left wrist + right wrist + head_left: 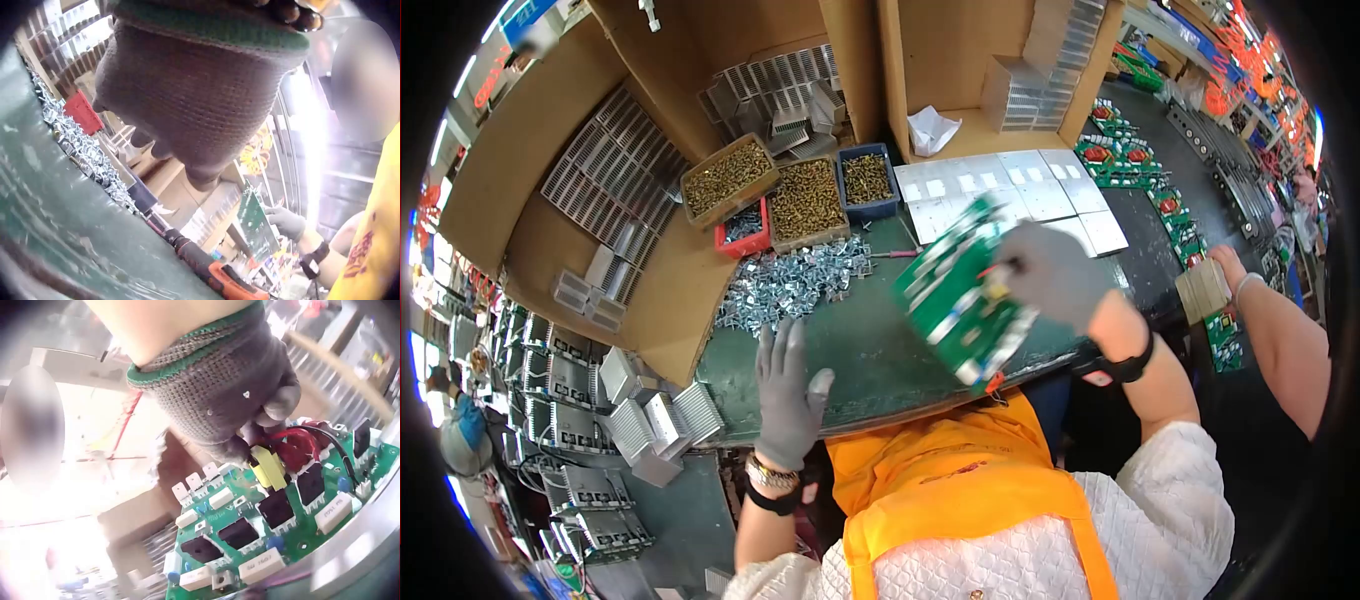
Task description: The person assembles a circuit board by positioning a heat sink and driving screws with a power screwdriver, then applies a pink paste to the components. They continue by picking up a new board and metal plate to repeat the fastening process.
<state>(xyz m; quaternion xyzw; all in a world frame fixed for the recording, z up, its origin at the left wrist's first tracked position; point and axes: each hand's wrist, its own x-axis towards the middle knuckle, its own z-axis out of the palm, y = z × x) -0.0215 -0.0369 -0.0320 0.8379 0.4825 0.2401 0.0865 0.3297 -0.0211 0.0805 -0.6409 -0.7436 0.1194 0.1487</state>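
My gloved right hand (1055,280) holds a green circuit board (945,300) tilted above the right half of the bench. In the right wrist view its fingers grip parts standing on the board, beside a yellow-wrapped transformer (269,469). Black components, white blocks and red and black wires crowd that face. My gloved left hand (790,395) is over the bench's front edge with fingers extended and thumb apart, holding nothing. Beyond its fingertips lies a heap of small silvery metal clips (790,285). The left wrist view shows an orange-and-black power screwdriver (219,272) near the board.
Trays of brass-coloured screws (808,200) stand behind the heap, beside a red bin (743,230). Flat metal plates (1040,190) lie at the back right. Cardboard boxes (960,60) with heat sinks enclose the back. At far right, another person's hand (1228,268) touches a block.
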